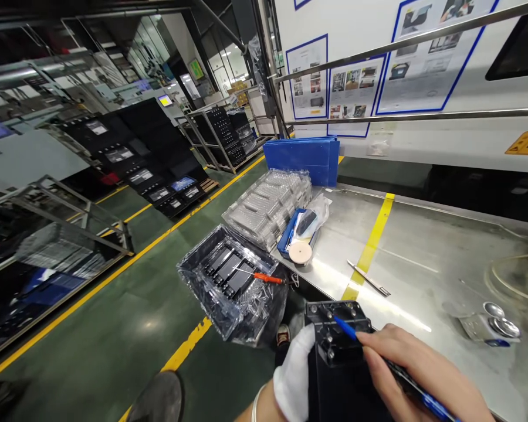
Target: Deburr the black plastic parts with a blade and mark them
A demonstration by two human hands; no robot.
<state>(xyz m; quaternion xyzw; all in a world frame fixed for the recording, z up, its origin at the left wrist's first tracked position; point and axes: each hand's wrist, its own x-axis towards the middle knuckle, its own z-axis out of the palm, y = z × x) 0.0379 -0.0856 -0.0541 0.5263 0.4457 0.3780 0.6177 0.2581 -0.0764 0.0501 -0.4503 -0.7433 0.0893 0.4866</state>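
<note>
My left hand (294,375), in a white glove, grips a black plastic part (339,340) from its left side at the bottom of the view. My bare right hand (416,369) pinches a blue pen-like tool (345,328) whose tip rests on the top face of the black part, near its small round fittings. Both hands are over the near edge of a steel table (422,258).
A clear tray of black parts (229,281) with an orange-handled screwdriver (266,277) lies left of the table. On the table: stacked clear trays (268,202), a blue box (297,234), a tape roll (300,252), a metal strip (369,278), blue boards (301,158) and small metal pieces (493,322).
</note>
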